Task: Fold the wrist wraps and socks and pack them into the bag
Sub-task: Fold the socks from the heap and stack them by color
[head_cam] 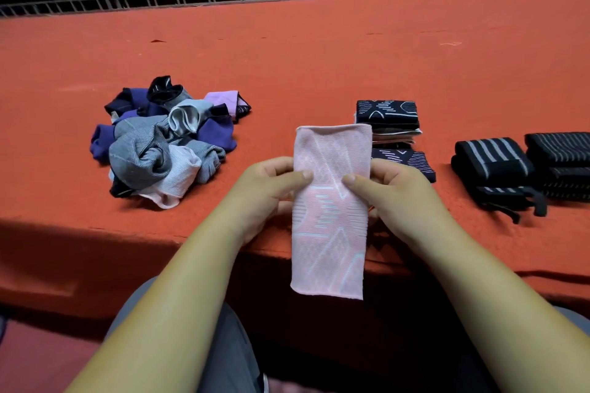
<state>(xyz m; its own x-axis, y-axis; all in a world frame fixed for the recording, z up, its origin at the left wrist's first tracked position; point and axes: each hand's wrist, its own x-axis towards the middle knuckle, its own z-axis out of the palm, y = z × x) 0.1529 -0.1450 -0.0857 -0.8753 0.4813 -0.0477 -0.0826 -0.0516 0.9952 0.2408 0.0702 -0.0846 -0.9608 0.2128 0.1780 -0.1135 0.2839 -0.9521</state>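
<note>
You hold the pink ribbed knit sleeve with pale line patterns [330, 233] flat and lengthwise between both hands. Your left hand [271, 191] pinches the sleeve's left edge, thumb pressed on the front face and the other fingers curled behind the fabric. Your right hand [394, 193] clamps the right edge the same way. The two thumb tips sit about level, a little above the sleeve's middle, with a strip of pink showing between them. The sleeve's upper end stands up past your fingers; its lower end hangs free below your wrists.

Under the sleeve runs the near edge of the orange cloth-covered table [287, 57]. Well to the sleeve's left lies a loose heap of grey, purple and pink socks [159, 147]. Just behind its upper right corner stands a stack of folded navy patterned and pale pieces [388, 120]. A single folded navy patterned piece [415, 161] lies behind your right hand. Farther right of the sleeve sit two bundles of black wrist wraps with grey stripes [493, 166].
</note>
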